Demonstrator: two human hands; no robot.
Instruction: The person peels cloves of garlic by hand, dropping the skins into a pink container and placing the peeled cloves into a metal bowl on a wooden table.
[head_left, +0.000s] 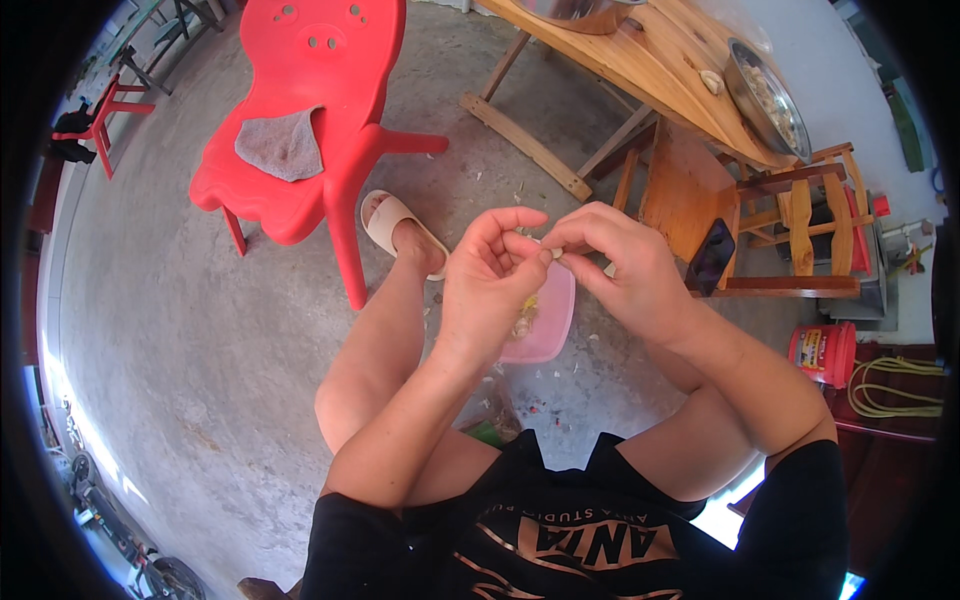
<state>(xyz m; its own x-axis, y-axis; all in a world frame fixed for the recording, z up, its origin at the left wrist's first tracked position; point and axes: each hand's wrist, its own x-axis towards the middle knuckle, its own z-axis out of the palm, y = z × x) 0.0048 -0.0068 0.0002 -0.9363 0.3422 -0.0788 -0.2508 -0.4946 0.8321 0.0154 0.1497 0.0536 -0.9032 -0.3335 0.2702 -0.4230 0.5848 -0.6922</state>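
Both my hands meet in front of me above a pink plastic container (556, 330). A small pale piece of food, perhaps a garlic clove (556, 253), is pinched between the thumb and fingertips of my right hand (619, 259). The thumb and fingers of my left hand (491, 270) touch the same piece from the other side. Inside the container lie pale and yellowish bits (525, 319), partly hidden by my left hand. Pale scraps are scattered on the concrete floor around it.
A red plastic chair (300, 202) with a grey cloth (283, 144) stands front left. At the upper right, a wooden table (675, 67) bears a metal bowl (799, 124) of pale pieces. Below it, a wooden chair (682, 180) holds a phone (711, 256); a red bucket (825, 352) is at right.
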